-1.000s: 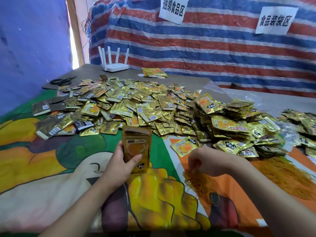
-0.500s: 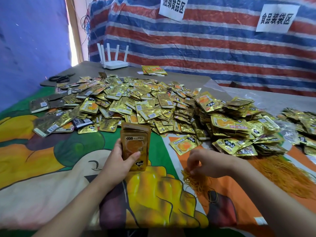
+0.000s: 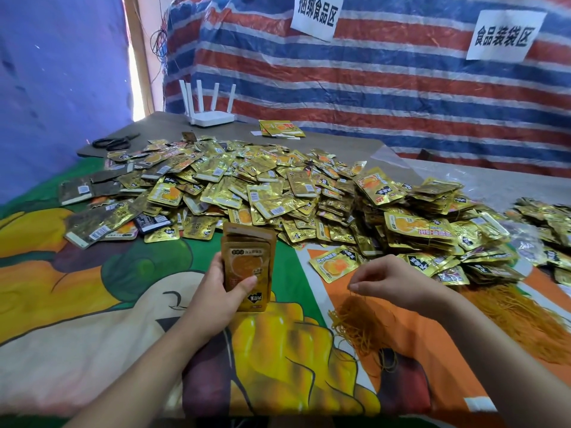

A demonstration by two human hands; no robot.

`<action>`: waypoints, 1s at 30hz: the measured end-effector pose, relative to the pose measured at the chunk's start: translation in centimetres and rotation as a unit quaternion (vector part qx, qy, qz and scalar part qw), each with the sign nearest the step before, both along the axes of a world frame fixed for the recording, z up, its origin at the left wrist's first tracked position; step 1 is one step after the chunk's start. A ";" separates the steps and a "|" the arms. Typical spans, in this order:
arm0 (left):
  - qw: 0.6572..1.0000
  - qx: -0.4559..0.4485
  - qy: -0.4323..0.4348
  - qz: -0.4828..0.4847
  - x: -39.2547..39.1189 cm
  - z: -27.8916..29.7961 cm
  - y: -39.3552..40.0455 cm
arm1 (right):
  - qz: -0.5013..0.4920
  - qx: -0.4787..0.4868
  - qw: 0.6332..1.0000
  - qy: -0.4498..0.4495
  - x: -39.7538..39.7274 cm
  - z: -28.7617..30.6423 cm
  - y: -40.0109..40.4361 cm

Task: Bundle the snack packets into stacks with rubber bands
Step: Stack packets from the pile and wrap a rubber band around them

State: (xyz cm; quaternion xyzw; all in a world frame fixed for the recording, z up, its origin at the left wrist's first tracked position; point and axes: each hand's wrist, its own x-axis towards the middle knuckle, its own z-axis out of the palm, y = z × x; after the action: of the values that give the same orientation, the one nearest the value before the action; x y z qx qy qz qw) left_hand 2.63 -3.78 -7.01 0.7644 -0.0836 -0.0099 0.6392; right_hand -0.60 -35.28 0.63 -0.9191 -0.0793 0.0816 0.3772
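Orange rubber bands (image 3: 355, 322) lie at lower centre-right; the right hand (image 3: 392, 278) has risen above them, fingertips pinching thin strands. The left hand (image 3: 216, 288) still grips the upright packet stack (image 3: 248, 267) at centre. Wrapping probably comes next.

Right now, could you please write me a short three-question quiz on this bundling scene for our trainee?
1. True or false: the left hand grips an upright stack of packets.
2. What are the right hand fingers pinching? A) scissors B) rubber bands C) a loose packet
3. Fill in: the white router stands at the table's ___ edge, near the striped tarp.

Key: 1 true; 2 B, strands lifted from the orange heap below the hand; 3 far.
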 end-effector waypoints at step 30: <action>1.000 0.014 -0.022 -0.012 -0.4 0.2 -0.1 | -0.113 0.532 0.829 0.128 2.5 -1.1 8.0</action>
State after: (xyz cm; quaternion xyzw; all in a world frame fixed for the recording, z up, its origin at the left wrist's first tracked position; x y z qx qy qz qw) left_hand 2.25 -3.92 -6.86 0.7721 -0.1068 -0.0022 0.6265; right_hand 1.87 -27.27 -0.50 -0.5601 0.0433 0.1003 0.8212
